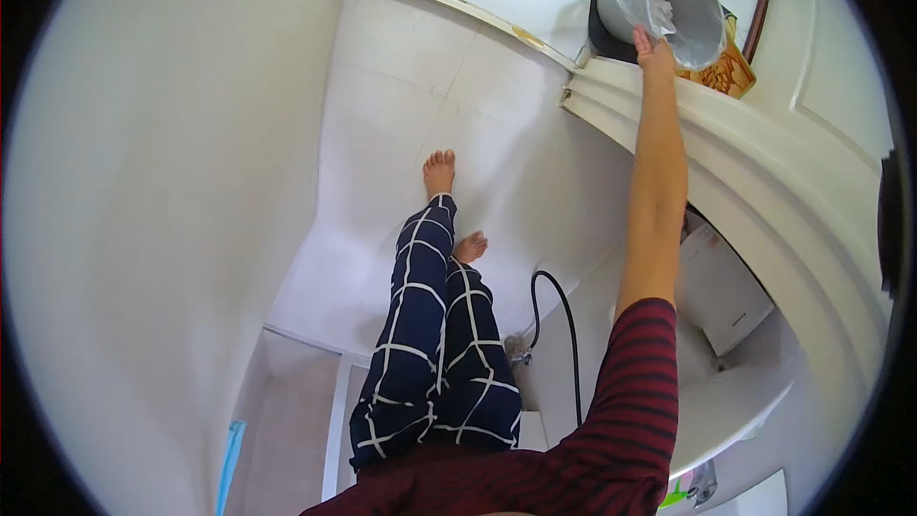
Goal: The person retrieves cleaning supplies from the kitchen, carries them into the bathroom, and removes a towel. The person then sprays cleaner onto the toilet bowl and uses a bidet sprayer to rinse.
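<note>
My right hand (pixel 653 51) reaches far forward past the door frame and is closed on the near rim of a grey trash bin (pixel 619 11). The bin is tilted, so its mouth faces right and toward me. A clear plastic liner (pixel 704 31) covers its inside and folds over the rim. Crumpled white paper (pixel 661 10) shows within. Part of my grip is hidden behind the bin's edge. My left hand is out of sight.
A raised threshold (pixel 458 8) crosses the floor ahead of my bare feet (pixel 439 172). Beside the bin lies a patterned orange mat or board (pixel 731 72). A black hose (pixel 573 325) loops at my right, near a white sink (pixel 731 401). White doors stand on both sides.
</note>
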Tool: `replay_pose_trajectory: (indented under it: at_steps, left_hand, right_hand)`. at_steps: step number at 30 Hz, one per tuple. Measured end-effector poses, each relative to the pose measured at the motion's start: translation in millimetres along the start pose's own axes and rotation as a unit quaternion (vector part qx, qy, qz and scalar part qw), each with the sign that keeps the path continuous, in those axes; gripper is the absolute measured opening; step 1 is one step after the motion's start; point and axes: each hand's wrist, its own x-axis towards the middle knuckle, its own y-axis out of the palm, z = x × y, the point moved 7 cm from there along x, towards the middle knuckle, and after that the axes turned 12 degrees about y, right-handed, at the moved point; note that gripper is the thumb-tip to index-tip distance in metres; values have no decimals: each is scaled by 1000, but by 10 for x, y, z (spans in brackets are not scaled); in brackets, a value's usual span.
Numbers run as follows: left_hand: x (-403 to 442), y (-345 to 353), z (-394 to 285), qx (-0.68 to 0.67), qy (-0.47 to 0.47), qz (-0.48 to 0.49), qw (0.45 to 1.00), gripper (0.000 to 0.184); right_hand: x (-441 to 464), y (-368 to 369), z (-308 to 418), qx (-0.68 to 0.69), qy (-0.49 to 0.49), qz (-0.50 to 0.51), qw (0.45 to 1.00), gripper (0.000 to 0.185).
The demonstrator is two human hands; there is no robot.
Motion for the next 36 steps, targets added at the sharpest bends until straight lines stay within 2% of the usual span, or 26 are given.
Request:
replay_pose_trajectory:
  at_steps: [2,3,4,6,7,9,12,13,14,15,17,19,21,23,24,25,26,27,28,29,30,31,32,33,35,36]
  left_hand:
    - [-121,-15,-124,11,14,10,1000,38]
    - [-251,-53,-243,20,25,20,999,38]
    - [-475,-150,-380,35,37,29,998,37]
    - [-1073,-530,-714,70,70,27,995,37]
    - [-1433,-832,-922,86,94,15,992,37]
    - [-2245,-1659,-1440,113,153,-49,981,37]
    - [-3545,-2916,-2300,119,260,-190,939,36]
    - [-3961,-3245,-2608,112,302,-235,917,36]
    - [-4371,-3515,-2830,104,337,-272,895,36]
    - [-4737,-3679,-3044,92,372,-300,874,36]
    - [-5260,-3855,-3361,64,434,-330,836,36]
    - [-5562,-3653,-3553,40,487,-322,811,36]
    - [-5736,-3209,-3682,27,533,-287,796,36]
    - [-5852,-2649,-3831,31,584,-239,775,35]
    - [-5929,-2333,-3907,39,615,-216,757,35]
    - [-5986,-1974,-3942,47,645,-186,740,35]
    - [-6011,-1768,-3963,61,668,-155,726,35]
    - [-6012,-1524,-3941,83,685,-113,715,35]
    - [-5982,-1344,-3849,105,691,-69,712,35]
    - [-5906,-1220,-3692,203,664,-15,719,37]
    - [-5975,-1207,-3626,196,632,40,749,33]
    - [-6027,-1245,-3559,186,595,95,776,29]
    - [-6045,-1420,-3479,185,576,86,792,26]
    - [-6028,-1617,-3330,182,552,77,810,23]
    - [-5936,-2134,-3084,146,508,26,849,19]
    - [-5895,-2475,-2956,112,486,-15,867,19]
  right_hand:
    - [-335,95,-337,1,60,-11,998,54]
    - [-600,171,-545,-45,-2,-53,998,59]
    - [-872,230,-852,-87,-6,18,996,51]
    - [-1839,196,-1679,-39,3,86,996,43]
    - [-2487,212,-2112,57,159,17,986,38]
    - [-3507,118,-2888,48,190,-9,980,30]
    - [-5449,205,-3532,-116,192,115,968,28]
    - [-6112,273,-3615,-124,190,202,953,26]
    - [-6786,348,-3595,-204,159,286,923,24]
    - [-7524,414,-3432,-243,191,385,869,21]
    - [-8833,449,-3014,-321,120,565,750,19]
    - [-9772,546,-2505,-337,-41,676,654,17]
    - [-10324,706,-1981,-335,-260,663,617,19]
    - [-10508,872,-1616,-293,-474,560,612,23]
    - [-10557,928,-1346,-315,-532,526,584,25]
    - [-10509,926,-1146,-319,-568,468,597,30]
    - [-10538,1032,-948,-280,-662,379,583,36]
    - [-10249,1166,-858,-324,-679,335,567,40]
    - [-10170,1215,-597,-362,-627,323,609,41]
    - [-10112,1248,-355,-387,-719,152,558,43]
    - [-10034,1319,-111,-406,-708,105,568,45]
    - [-9980,1341,91,-399,-740,77,536,45]
    - [-9845,1354,271,-394,-773,36,495,46]
    - [-9691,1380,440,-417,-750,37,511,46]
    - [-9534,1467,678,-433,-777,-32,456,46]
    - [-9388,1521,825,-422,-782,-12,458,44]
